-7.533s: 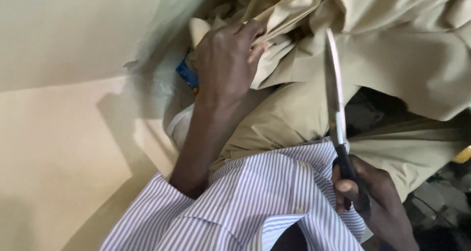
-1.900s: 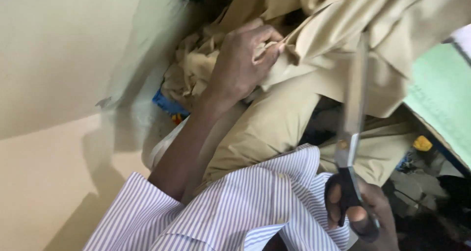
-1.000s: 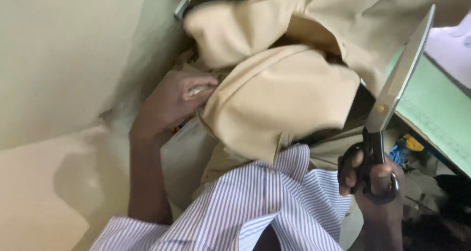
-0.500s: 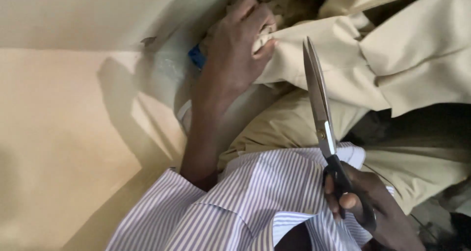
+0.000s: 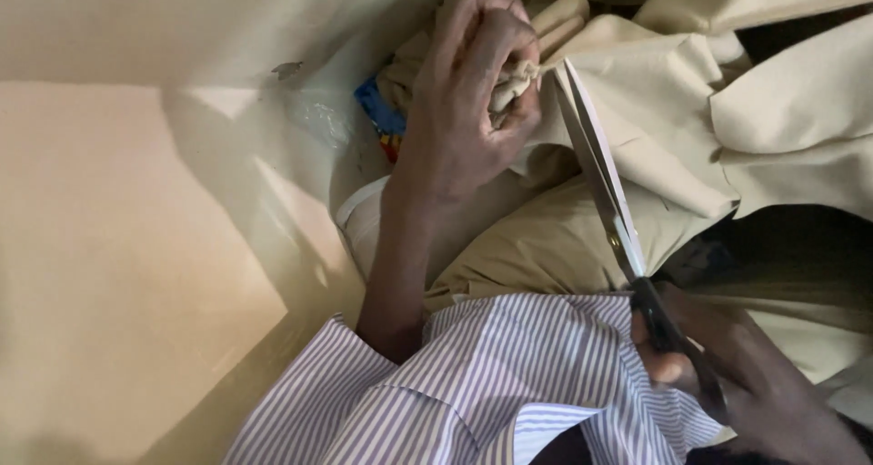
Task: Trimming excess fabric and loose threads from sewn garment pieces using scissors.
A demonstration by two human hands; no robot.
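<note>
The beige cloth (image 5: 673, 147) lay heaped across the upper right of the view, a plain, matte tan fabric in thick folds with several loose flaps overlapping one another. The left hand (image 5: 468, 110) was closed tight around a small bunched piece of that cloth, pinching it between thumb and fingers so that a short twist of fabric stuck out toward the right. The scissors (image 5: 600, 174) rose from the lower right, their long pale metal blades standing close together, the tips touching or just beside the pinched twist. The right hand (image 5: 727, 383) was curled through the dark handles, fingers wrapped closed around them.

Whether the blades had any fabric between them could not be made out. The right hand was partly cut off by the bottom edge and lay in shadow; a dark gap under the cloth at the right hid whatever lay there. A striped sleeve (image 5: 473, 383), white with thin purple lines, covered the lower middle.

Just left of the left hand, a small blue packet (image 5: 380, 120) with a patch of red and yellow peeked out from under clear plastic wrap (image 5: 318, 120), mostly hidden. A pale cream surface (image 5: 118, 247) filled the left side.
</note>
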